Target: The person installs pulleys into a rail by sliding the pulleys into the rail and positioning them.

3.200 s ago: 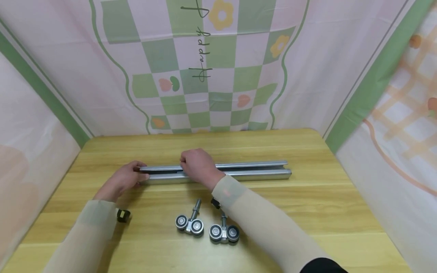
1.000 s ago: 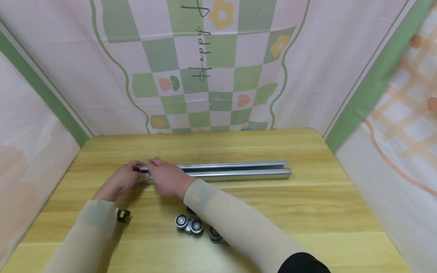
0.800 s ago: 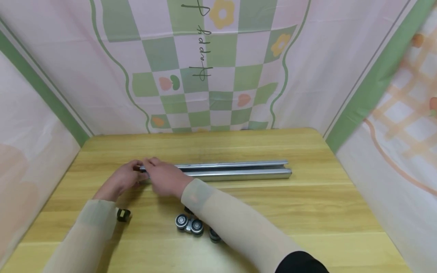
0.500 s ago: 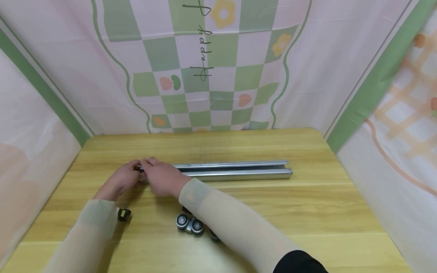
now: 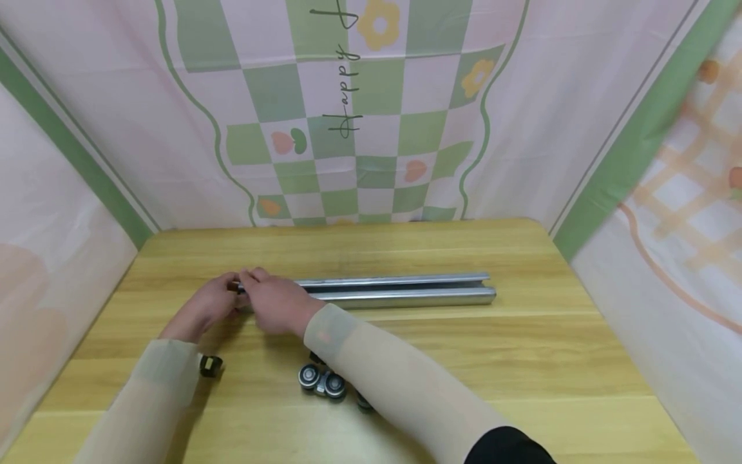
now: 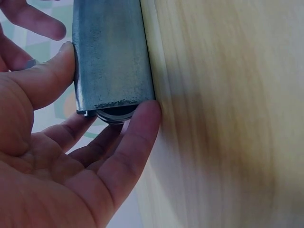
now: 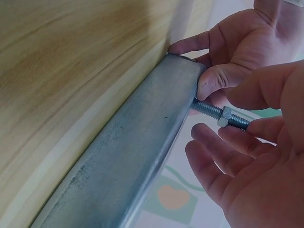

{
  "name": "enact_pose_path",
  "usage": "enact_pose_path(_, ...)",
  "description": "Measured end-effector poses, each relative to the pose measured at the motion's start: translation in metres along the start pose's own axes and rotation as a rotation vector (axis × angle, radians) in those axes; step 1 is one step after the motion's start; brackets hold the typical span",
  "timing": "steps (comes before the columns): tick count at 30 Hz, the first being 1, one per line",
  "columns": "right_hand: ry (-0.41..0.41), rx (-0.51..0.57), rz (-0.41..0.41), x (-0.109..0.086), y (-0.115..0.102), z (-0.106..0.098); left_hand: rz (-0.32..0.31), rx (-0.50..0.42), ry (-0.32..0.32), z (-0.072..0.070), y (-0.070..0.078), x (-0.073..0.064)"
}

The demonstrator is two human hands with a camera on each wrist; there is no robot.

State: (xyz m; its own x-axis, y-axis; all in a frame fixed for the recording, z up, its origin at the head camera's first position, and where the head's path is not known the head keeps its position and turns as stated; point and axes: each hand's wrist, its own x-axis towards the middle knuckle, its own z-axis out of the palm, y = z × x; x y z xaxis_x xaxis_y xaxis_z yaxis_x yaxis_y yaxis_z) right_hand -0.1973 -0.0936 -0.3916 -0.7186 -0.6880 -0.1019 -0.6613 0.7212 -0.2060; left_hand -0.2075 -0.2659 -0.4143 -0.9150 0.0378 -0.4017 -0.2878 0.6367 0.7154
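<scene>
A silvery metal track [image 5: 406,298] lies across the wooden table, slot facing up in the head view. At its left end my left hand [image 5: 211,300] grips it. The left wrist view has the thumb on the track's side and a finger across the open end, where a roller wheel's [image 6: 116,114] curved edge shows. A threaded bolt [image 7: 208,109] carrying a hex nut [image 7: 224,117] sticks out of the slot there. My right hand [image 5: 281,305] has its thumb and fingers around this bolt; exact fingertip contact is partly unclear.
A loose roller trolley [image 5: 321,381] lies on the table [image 5: 533,361] in front of the track. Beside it, another trolley's wheel [image 5: 364,403] peeks from under the right forearm [image 5: 406,374]. Printed curtains [image 5: 429,193] stand behind and at both sides.
My right hand has moved left along the track from its middle to the left end, then stayed almost still. Its forearm now covers most of the second loose trolley. The left hand keeps its place.
</scene>
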Motion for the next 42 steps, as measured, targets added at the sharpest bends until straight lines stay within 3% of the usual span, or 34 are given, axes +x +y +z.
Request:
enact_pose_path(16, 0.012, -0.013, -0.004, -0.003, 0.003, -0.001, -0.008, 0.039, -0.007, 0.0, 0.004, -0.001)
enact_pose_path(26, -0.012, 0.112, 0.001, -0.011, 0.009, -0.006, -0.012, -0.024, -0.015, 0.003, -0.001, -0.001)
enact_pose_path(32, 0.021, 0.025, -0.027, -0.02, 0.017, -0.007, 0.023, -0.019, -0.018, 0.003, 0.0, -0.001)
enact_pose_path(42, 0.011, -0.019, -0.031, -0.049, 0.039, -0.007, 0.006, 0.022, 0.0, 0.002, 0.0, -0.001)
